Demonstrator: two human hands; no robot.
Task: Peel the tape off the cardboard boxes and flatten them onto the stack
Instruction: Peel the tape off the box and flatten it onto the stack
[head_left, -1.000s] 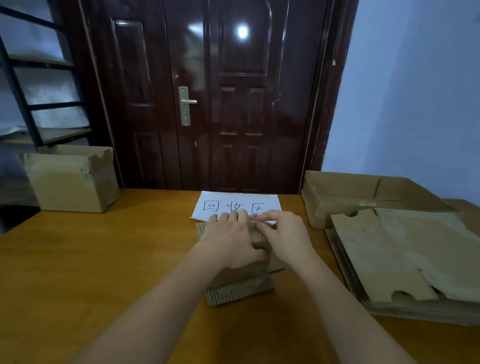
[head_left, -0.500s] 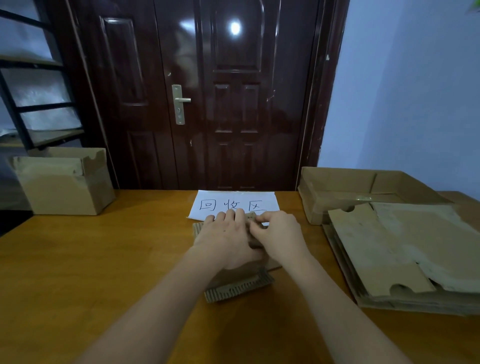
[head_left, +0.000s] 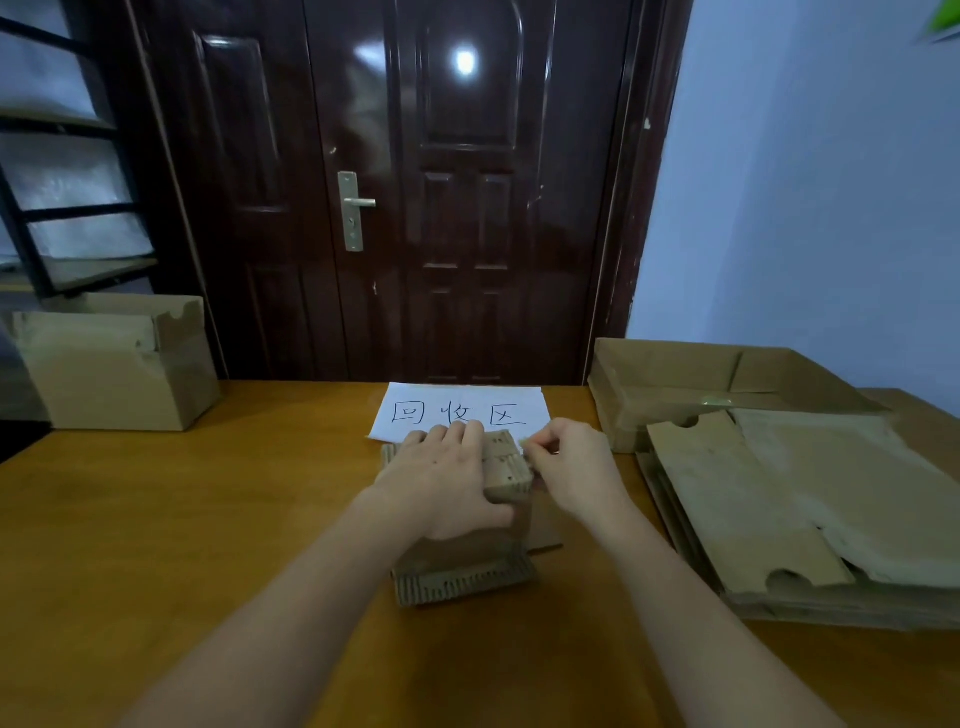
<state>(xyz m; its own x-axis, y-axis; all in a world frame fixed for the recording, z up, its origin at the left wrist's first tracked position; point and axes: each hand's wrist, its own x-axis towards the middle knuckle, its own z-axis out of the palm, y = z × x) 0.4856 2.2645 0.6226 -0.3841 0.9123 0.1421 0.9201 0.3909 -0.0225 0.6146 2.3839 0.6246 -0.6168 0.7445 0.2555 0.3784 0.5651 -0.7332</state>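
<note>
Hands (head_left: 447, 478) perhaps on tape, wooden table (head_left: 171, 525), dark door (head_left: 415, 197) behind

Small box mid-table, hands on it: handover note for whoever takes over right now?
Left hand: lies over the small box, steadying it.
Right hand: fingertips pinch at the box's top right edge, apparently a tape end; the tape itself is too small to tell.
Done: flattened stack on the right.
Left: finish peeling, flatten this box onto the stack. An open box stands far left and a shallow box lies behind the stack.
</note>
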